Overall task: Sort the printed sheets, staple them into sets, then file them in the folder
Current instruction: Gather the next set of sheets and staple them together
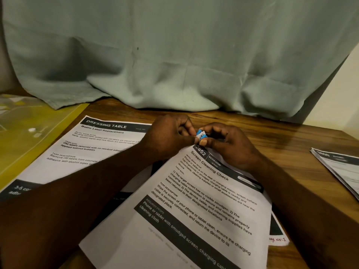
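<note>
Head view, items as found.

1. Blue stapler [201,133]: small, held above the bench [275,136] at the top corner of item 2, between both hands.
2. "Screen Cleaning Check" sheet [194,210]: lies tilted, centre front, on top of other sheets; one beneath shows a red handwritten note at its lower right.
3. Right hand [231,146]: fingers curled over the stapler, thumb under it, gripping it.
4. Left hand [171,136]: fingers curled, thumb and fingertips pinching the sheet's corner, touching the stapler's end.
5. "Dressing Table" sheet [101,144]: flat, left of centre, partly under the left forearm.
6. Yellow folder [29,129]: far left, just beside item 5.
7. Stack of printed sheets [342,167]: right edge, well apart.
8. Grey-green cloth [174,55]: hangs behind, its hem resting on the bench.
</note>
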